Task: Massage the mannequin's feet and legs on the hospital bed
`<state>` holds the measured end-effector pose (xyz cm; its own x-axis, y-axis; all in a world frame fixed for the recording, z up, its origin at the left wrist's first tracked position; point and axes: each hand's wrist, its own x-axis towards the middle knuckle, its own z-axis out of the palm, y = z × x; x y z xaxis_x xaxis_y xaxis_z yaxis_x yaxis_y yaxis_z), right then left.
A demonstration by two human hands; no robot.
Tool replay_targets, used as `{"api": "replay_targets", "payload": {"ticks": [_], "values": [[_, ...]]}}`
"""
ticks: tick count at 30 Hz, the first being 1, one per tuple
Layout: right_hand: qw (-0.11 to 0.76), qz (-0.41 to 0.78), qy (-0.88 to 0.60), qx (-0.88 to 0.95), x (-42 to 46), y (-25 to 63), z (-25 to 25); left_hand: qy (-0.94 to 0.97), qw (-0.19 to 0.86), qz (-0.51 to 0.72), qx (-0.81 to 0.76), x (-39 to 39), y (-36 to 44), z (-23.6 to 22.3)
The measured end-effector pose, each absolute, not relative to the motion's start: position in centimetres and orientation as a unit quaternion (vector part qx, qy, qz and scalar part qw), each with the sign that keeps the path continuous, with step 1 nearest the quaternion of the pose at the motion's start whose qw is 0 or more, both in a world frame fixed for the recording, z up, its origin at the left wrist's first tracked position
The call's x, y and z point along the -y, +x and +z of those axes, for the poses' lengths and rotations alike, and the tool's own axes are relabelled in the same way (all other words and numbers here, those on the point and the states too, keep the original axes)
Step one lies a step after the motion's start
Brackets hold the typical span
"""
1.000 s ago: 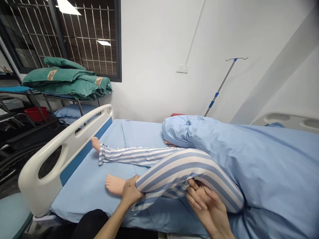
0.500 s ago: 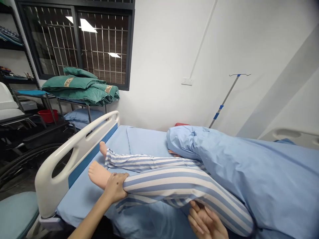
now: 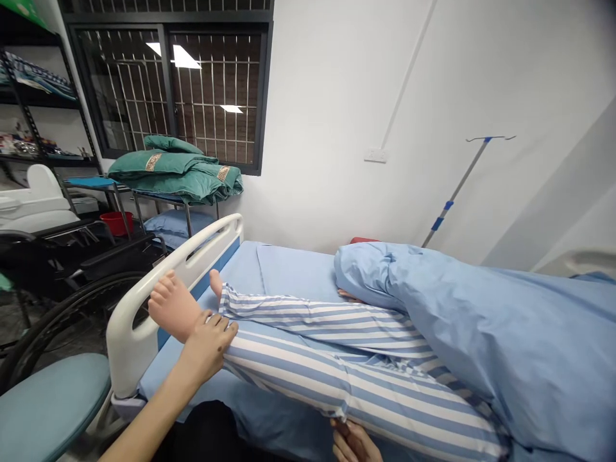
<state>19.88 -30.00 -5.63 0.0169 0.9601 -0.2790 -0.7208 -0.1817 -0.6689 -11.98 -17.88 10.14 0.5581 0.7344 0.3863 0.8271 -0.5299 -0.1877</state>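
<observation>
A mannequin's near leg (image 3: pixel 298 369), in blue-and-white striped trousers, is held above the bed with its bare foot (image 3: pixel 176 307) tilted up at the left. My left hand (image 3: pixel 209 340) wraps over the ankle at the trouser cuff. Under the knee, my right hand (image 3: pixel 356 443) has its fingers curled at the trouser fabric, which creases there; part of this hand is cut off by the lower edge. The far leg (image 3: pixel 308 314) lies stretched out on the sheet. A light blue quilt (image 3: pixel 462 321) covers the body beyond the thighs.
The bed's white footboard (image 3: pixel 120 340) stands at the left, with a teal stool (image 3: pixel 58 404) and a wheelchair (image 3: pixel 81 276) beyond it. Green folded bedding (image 3: pixel 178 176) lies below the window. An IV pole (image 3: pixel 455 192) rises behind the bed.
The near foot has risen and moved left, and the bent knee has straightened and lowered. My left hand went up with the ankle; my right hand shifted left under the knee. The view turned slightly left.
</observation>
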Motion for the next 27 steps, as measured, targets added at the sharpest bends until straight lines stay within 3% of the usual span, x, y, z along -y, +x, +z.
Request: {"api": "replay_targets", "payload": {"ticks": [5,11,21,27], "values": [[0.630,0.687,-0.325,0.161,30.7,20.0,-4.8,-0.863,0.146,-0.128,0.467,17.7,-12.5,8.2],[0.650,0.685,-0.267,0.190,31.9,21.5,-0.1,-0.853,0.030,-0.156,0.497,16.7,-11.5,4.5],[0.679,0.671,-0.238,0.181,30.8,24.5,6.7,-0.778,-0.136,-0.235,0.567,16.7,-2.8,-2.6],[0.686,0.657,-0.269,0.159,30.2,24.7,7.3,-0.749,-0.139,-0.272,0.588,17.0,-0.6,-3.9]]}}
